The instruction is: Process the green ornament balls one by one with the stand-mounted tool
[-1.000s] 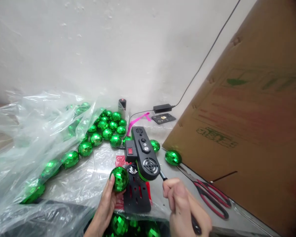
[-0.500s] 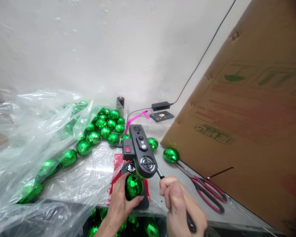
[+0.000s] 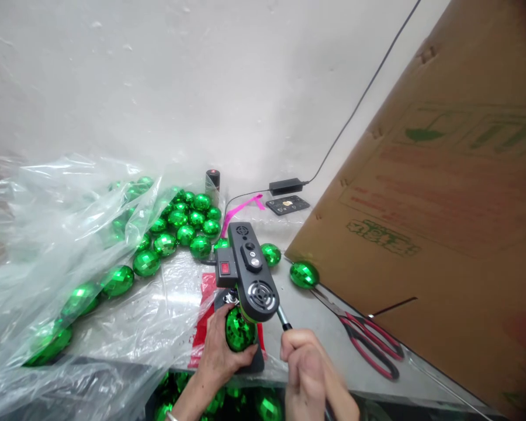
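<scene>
My left hand (image 3: 217, 358) grips a shiny green faceted ball (image 3: 239, 331) and holds it under the head of a small black machine (image 3: 249, 270) with a red switch, over its black base plate. My right hand (image 3: 304, 368) is closed around the machine's lever handle (image 3: 284, 319), which sticks out to the right and towards me. Several more green balls (image 3: 188, 219) lie in a heap behind the machine on clear plastic sheeting (image 3: 61, 245).
A large cardboard box (image 3: 433, 210) leans along the right side. Red-handled scissors (image 3: 368, 342) lie beside it, with one loose green ball (image 3: 304, 274) nearby. A power adapter (image 3: 286, 187), a small black card (image 3: 288, 205) and a dark canister (image 3: 212, 179) stand near the white wall.
My left hand has carried the green ball from the machine's left side to under its head. My right hand stays on the lever and has shifted slightly left.
</scene>
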{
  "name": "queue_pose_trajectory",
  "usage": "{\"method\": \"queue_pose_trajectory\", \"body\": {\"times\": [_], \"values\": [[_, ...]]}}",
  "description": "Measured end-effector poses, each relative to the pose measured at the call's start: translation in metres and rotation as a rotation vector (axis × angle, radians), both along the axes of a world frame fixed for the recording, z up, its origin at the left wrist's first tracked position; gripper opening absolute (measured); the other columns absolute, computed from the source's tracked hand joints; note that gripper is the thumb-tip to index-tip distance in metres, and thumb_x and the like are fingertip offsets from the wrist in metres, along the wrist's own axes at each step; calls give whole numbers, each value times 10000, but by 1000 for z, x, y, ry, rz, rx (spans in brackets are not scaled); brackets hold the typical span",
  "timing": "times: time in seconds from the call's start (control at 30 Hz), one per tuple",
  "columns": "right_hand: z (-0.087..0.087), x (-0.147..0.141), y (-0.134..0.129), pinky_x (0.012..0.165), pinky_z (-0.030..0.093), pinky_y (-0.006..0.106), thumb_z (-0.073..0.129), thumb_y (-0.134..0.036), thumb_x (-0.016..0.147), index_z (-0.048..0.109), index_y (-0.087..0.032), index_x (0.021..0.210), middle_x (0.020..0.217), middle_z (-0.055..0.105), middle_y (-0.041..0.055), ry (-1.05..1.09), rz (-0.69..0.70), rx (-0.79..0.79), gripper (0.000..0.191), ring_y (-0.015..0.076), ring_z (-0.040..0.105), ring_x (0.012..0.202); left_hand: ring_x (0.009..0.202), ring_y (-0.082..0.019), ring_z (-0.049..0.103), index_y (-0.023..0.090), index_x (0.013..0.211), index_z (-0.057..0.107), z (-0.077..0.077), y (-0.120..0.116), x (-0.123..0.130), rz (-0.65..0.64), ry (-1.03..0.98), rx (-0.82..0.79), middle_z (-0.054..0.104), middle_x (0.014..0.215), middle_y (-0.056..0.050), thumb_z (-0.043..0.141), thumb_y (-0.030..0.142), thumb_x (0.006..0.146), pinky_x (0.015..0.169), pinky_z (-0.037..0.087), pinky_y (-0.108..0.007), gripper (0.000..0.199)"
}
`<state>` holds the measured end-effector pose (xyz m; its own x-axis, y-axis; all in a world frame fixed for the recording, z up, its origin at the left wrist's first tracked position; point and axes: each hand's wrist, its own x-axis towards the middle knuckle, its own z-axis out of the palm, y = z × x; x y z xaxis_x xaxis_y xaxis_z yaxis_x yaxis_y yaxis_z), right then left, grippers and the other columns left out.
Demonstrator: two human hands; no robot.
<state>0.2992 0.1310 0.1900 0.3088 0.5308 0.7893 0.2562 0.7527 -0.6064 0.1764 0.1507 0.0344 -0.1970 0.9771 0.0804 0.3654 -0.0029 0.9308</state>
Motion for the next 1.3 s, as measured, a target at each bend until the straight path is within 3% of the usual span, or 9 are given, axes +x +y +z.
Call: {"method": "queue_pose_trajectory", "body": {"times": [0.5,0.93,1.1,1.3], "values": [[-24,-7,5,516,314,291,458,-152,1184,438,-235,710,675,492,-56,16,-114,34,481,87,448,532,1273,-435,773,171,1424,718,-31,-3,5,45,75,81,823,1335,-171,926,386,632,1157,638,-644,846],[-32,-4,6,515,321,283,449,-148,1180,462,-233,712,675,504,-51,12,-69,52,476,93,461,538,1261,-434,772,176,1429,715,-30,-2,5,40,102,70,822,1320,-168,931,372,620,1134,652,-633,860],[-36,-2,5,511,337,269,476,-141,1171,464,-234,705,686,512,-52,-8,-107,57,475,82,455,525,1251,-447,790,158,1408,732,-19,-1,4,37,90,76,832,1310,-179,922,371,610,1148,649,-653,847],[-29,-1,8,450,335,251,432,-154,1187,432,-239,670,639,496,-54,-1,-93,49,524,79,446,474,1287,-464,785,167,1424,727,-6,-1,5,17,94,36,830,1347,-185,925,378,610,1168,647,-665,865]]}}
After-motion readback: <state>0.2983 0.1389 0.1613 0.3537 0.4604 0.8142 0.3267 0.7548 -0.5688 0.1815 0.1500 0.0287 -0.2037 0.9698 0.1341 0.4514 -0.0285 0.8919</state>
